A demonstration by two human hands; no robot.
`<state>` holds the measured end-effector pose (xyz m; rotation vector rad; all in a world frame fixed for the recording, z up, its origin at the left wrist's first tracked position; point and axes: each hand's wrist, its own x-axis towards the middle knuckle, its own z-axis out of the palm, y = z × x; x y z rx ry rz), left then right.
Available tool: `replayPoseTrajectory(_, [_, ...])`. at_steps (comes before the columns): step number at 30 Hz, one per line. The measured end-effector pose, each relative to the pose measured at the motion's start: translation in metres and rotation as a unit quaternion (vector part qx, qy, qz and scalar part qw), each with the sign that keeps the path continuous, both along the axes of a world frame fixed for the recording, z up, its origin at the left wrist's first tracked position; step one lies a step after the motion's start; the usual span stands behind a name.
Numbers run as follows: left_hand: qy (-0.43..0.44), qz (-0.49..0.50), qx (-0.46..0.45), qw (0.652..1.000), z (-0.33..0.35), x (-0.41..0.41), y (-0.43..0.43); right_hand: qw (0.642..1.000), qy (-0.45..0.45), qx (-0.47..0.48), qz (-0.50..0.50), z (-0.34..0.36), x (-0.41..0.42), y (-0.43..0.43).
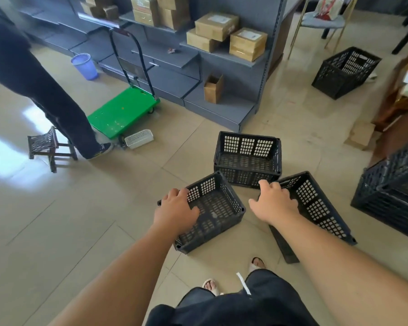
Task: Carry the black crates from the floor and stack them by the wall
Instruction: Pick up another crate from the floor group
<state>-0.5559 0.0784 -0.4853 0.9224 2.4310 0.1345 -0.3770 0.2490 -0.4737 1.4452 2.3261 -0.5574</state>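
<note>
Three small black crates sit close together on the tiled floor (pixel 104 231), just in front of the person's feet. The left hand (pixel 176 211) rests on the rim at 9 o'clock of the left crate (pixel 212 208), with its fingers curled over the edge and into the crate, so its grip has hold of that rim. The right hand (pixel 275 203) lies on the 9 o'clock end of the right crate (pixel 316 205), which is tipped up on one side. Its fingers are spread and only lightly bent, and I cannot tell if this grip has closed on the rim. The far crate (pixel 247 158) sits flat at 12 o'clock from both hands, touching neither. At 3 o'clock stands a stack of bigger crates (pixel 391 194). One more crate (pixel 345 71) sits tilted, well away at 1 o'clock.
</note>
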Motion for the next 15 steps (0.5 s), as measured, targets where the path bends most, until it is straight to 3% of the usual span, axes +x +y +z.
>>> replayPoseTrajectory(15, [-0.069,0.23,-0.031,0.97,-0.053,-0.065,0.113,0.986,-0.058,-0.034,0.152,-0.066,-0.133,0.168])
